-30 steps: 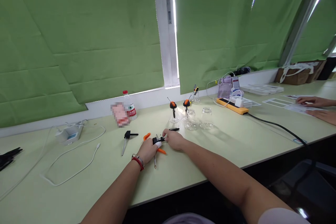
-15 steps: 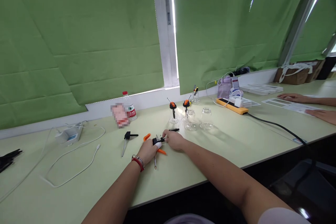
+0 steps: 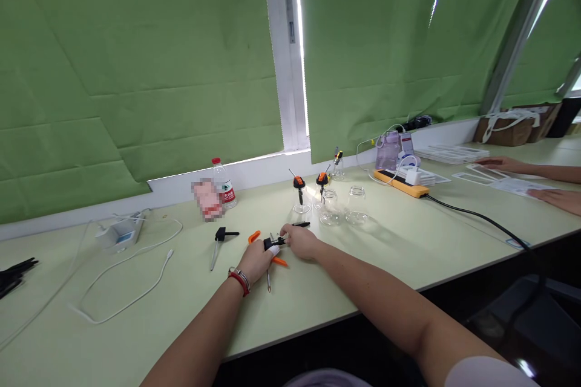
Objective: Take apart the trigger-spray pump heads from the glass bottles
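Near the middle of the table, my left hand (image 3: 256, 260) is closed on a black part (image 3: 269, 244) with metal on it. The fingertips of my right hand (image 3: 299, 242) pinch the right end of this same part. Orange pieces (image 3: 280, 262) show around my left hand, and a thin metal rod (image 3: 269, 281) points toward the table's front edge. A black piece (image 3: 301, 224) lies just beyond my right hand. To the left lies a black-headed piece with a pale rod (image 3: 219, 236). Behind stand glass jars (image 3: 329, 208), two of them with orange and black tops (image 3: 299, 182).
A water bottle (image 3: 226, 184) and a blurred pink object (image 3: 209, 199) stand at the back. White cables and a socket (image 3: 118, 233) lie left. An orange power strip (image 3: 402, 184) and purple bottle (image 3: 388, 151) are right, before another person's hands (image 3: 503, 165).
My hands and the part between them are almost still. At the far right, the other person's hand has shifted slightly left with a sheet beneath it.
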Demonstrator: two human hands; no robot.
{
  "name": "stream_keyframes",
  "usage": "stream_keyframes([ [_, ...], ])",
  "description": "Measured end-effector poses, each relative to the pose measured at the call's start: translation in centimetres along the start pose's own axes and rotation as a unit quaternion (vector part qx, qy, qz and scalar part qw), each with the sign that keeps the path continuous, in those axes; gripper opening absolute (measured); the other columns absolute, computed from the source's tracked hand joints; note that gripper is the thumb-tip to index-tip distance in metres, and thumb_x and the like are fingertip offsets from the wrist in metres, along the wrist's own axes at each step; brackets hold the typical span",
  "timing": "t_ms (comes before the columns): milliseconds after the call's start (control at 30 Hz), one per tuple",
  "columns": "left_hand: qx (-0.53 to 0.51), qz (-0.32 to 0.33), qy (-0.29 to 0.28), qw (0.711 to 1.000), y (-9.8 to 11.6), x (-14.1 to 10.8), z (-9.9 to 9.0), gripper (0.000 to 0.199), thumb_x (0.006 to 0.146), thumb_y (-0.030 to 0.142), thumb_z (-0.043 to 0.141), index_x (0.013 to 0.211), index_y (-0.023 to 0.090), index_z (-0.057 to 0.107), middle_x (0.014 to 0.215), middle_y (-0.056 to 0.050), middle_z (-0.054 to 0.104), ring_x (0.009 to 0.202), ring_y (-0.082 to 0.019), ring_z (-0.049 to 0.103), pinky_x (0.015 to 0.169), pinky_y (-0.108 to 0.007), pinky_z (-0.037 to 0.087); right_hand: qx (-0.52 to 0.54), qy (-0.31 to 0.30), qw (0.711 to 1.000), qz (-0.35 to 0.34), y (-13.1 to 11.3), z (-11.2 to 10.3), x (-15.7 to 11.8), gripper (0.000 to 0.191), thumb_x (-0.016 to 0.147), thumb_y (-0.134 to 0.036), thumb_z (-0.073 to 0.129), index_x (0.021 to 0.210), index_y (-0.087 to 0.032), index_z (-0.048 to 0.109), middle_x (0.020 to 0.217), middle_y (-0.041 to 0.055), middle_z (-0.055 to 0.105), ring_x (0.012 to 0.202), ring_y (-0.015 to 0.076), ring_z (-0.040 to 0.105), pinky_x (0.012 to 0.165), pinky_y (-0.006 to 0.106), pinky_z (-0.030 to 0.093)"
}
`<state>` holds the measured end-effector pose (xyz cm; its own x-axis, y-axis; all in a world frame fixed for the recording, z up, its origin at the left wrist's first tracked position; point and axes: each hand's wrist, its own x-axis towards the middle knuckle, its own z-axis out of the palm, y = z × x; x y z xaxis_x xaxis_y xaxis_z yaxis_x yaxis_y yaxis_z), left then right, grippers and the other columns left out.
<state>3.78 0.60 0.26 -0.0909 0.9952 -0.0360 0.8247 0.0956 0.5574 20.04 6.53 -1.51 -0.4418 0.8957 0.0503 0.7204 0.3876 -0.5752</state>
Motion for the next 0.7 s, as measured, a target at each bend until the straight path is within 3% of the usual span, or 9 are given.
stream_keyframes([
  [133,0.007,0.006,0.004,1.000,0.01,0.10,-0.03,0.029,0.076,0.046,0.049,0.078,0.017,0.056,0.082,-0.009,0.066,0.071,-0.021,0.060,0.056,-0.028,0.040,-0.013,0.001,1.000,-0.006,-0.51,-0.13,-0.31,0.020,0.085,-0.022,0.045,0.101,-0.024,0.058,0.091,0.0040,0.062,0.078,0.0160,0.053,0.059,0.023,0.030],
  [400,0.014,0.001,-0.006,1.000,0.33,-0.01,-0.09,0.028,0.077,0.045,0.047,0.077,0.018,0.054,0.081,-0.008,0.066,0.070,-0.021,0.060,0.055,-0.029,0.040,-0.016,0.020,1.000,-0.005,-0.29,0.06,-0.62,0.026,0.083,-0.021,0.047,0.109,-0.025,0.048,0.086,0.0023,0.060,0.074,0.0155,0.051,0.057,0.023,0.028],
  [700,0.023,0.011,0.001,1.000,0.02,0.23,0.05,0.030,0.077,0.046,0.047,0.080,0.017,0.055,0.083,-0.009,0.066,0.072,-0.022,0.060,0.056,-0.030,0.041,-0.012,0.022,1.000,-0.006,-0.21,0.10,-0.58,0.023,0.086,-0.022,0.046,0.109,-0.024,0.049,0.087,0.0025,0.059,0.075,0.0149,0.051,0.060,0.023,0.029],
])
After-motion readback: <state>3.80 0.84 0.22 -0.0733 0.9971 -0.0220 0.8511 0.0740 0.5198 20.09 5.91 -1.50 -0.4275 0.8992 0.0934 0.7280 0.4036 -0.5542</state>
